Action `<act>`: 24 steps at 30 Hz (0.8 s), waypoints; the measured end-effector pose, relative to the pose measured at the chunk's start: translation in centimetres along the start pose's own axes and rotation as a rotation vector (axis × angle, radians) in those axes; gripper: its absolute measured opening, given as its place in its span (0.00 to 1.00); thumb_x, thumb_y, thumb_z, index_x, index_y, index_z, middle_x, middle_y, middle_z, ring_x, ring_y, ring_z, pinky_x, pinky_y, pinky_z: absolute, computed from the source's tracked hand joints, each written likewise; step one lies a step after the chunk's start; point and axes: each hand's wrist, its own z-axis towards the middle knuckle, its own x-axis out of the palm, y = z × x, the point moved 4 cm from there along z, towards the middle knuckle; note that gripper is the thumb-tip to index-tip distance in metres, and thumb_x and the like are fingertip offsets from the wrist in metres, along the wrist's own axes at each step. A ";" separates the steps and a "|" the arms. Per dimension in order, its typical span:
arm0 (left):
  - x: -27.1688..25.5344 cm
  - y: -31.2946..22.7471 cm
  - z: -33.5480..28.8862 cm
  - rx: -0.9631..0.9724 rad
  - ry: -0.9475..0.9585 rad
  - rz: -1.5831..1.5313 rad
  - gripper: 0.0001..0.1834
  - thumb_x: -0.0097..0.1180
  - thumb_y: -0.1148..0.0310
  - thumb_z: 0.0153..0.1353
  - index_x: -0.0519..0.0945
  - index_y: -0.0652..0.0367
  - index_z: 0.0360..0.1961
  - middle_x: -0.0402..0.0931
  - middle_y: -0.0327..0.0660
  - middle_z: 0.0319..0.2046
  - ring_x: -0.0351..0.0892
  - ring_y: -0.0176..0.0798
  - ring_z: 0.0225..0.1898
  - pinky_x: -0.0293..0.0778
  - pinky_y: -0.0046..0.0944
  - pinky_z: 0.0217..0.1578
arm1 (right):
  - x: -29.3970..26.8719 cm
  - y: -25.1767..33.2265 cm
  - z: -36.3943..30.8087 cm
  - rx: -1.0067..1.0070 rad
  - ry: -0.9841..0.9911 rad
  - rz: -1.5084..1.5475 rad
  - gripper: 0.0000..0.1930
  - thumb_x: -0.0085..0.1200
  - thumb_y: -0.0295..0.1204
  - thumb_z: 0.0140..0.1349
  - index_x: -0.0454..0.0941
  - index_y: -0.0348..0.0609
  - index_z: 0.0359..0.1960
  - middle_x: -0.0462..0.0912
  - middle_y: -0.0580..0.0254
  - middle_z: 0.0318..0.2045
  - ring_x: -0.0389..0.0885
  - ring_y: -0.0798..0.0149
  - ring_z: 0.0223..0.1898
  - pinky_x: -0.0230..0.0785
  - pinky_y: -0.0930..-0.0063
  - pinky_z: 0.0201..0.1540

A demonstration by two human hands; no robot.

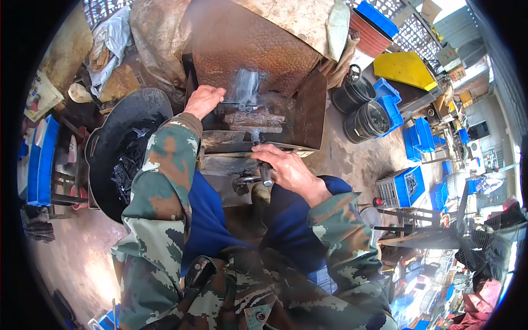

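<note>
My left hand point(204, 101) reaches over the left side of an open metal box point(309, 113), its thumb and fingers pinched on one end of a thin dark metal piece point(236, 103). White spray point(247, 83) bursts up just beyond that piece. A rusty, crusted block point(256, 122) lies across the box in front of the spray. At the near edge, my right hand point(289, 169) is closed around a dark rod-shaped handle point(266, 175) that points toward the block. What lies under the right palm is hidden.
A black tub point(102, 159) with dark metal pieces stands to the left. Wet brown sheeting point(247, 52) hangs behind the box. Black buckets point(366, 120), blue bins point(422, 135) and a crate point(399, 190) stand to the right. A fan point(467, 225) is further right.
</note>
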 end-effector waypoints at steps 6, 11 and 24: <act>0.5 -2.5 0.1 -0.040 -0.155 -0.383 0.22 0.55 0.51 0.62 0.79 0.59 0.44 0.74 0.35 0.32 0.70 0.30 0.29 0.68 0.34 0.28 | -2.0 -2.3 2.1 -0.037 -0.370 0.388 0.17 0.59 0.20 0.58 0.78 0.38 0.50 0.80 0.55 0.53 0.80 0.60 0.53 0.79 0.71 0.41; -0.8 -1.5 1.9 0.008 -0.360 -0.523 0.26 0.53 0.54 0.63 0.74 0.60 0.57 0.76 0.41 0.47 0.77 0.36 0.40 0.72 0.38 0.38 | -4.2 -1.9 7.7 0.296 -0.539 0.684 0.14 0.61 0.29 0.63 0.79 0.38 0.48 0.83 0.62 0.35 0.77 0.74 0.20 0.73 0.78 0.21; 1.2 -3.9 1.9 0.307 -0.467 -0.486 0.17 0.54 0.59 0.63 0.82 0.65 0.34 0.75 0.35 0.18 0.74 0.29 0.23 0.70 0.34 0.25 | -10.3 -9.3 19.2 0.400 -0.712 0.429 0.18 0.66 0.41 0.58 0.80 0.37 0.38 0.81 0.63 0.26 0.76 0.70 0.15 0.70 0.73 0.20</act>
